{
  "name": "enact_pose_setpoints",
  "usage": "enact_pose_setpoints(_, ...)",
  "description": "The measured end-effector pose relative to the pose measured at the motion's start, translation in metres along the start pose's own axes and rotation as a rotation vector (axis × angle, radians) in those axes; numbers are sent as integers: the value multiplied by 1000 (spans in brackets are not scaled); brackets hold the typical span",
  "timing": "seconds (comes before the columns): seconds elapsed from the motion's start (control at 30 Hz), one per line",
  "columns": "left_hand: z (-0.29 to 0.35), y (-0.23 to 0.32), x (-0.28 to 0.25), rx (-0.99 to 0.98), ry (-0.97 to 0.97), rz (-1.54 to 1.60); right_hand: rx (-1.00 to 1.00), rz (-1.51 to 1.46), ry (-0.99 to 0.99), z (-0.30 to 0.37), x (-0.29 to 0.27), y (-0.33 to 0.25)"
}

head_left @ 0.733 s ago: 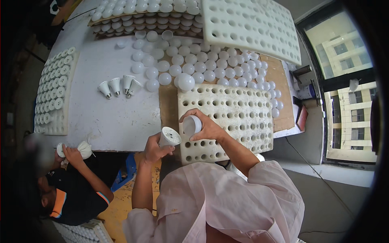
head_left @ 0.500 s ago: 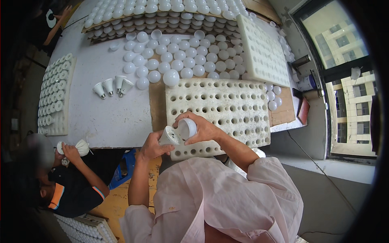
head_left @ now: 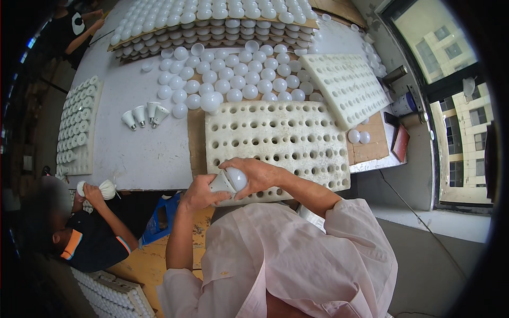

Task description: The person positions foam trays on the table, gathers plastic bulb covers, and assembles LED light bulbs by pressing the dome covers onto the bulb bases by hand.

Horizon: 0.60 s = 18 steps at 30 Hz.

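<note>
Left hand [head_left: 199, 193] clamped around white bulb base [head_left: 219, 183]; right hand [head_left: 256, 175] gripping white dome [head_left: 237, 179] at base mouth. Both parts over near-left corner of perforated foam board [head_left: 265, 149]. Beyond, on tabletop [head_left: 159, 153]: four bulb bases [head_left: 140, 113] left, loose domes [head_left: 237, 82] centre, dome-filled tray stack [head_left: 312, 24] farthest.

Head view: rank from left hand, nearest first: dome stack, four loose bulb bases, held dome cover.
1. Dome cover: just right, in the right hand.
2. Four loose bulb bases: forward and left.
3. Dome stack: at the far back.
</note>
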State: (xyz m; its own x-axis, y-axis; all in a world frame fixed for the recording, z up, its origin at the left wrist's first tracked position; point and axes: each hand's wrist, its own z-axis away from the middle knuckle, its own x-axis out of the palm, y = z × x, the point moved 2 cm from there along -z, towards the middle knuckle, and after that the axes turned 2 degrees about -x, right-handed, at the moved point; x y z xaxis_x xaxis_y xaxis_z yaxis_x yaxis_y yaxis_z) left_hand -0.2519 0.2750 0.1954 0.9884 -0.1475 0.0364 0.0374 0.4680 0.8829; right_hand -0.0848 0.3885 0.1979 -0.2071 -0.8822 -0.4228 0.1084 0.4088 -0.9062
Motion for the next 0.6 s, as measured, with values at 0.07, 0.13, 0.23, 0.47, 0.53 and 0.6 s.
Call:
enact_pose_setpoints(0.07,-2,-2,4,-27,15,-111,16,55,-19,4,1,0)
enact_pose_setpoints(0.13,-3,-3,10,-13,14,-107,13,72,-41,9,3,2)
enact_pose_setpoints(0.23,-4,-8,15,4,16,-93,35,51,-57,13,7,7)
enact_pose_setpoints(0.47,-10,3,14,-43,19,-165,-246,42,105,4,14,10)
enact_pose_setpoints(0.53,-12,5,12,-33,23,-156,-349,77,188,0,13,9)
enact_pose_setpoints(0.6,-5,7,13,-27,43,-143,-365,83,175,1,14,-4)
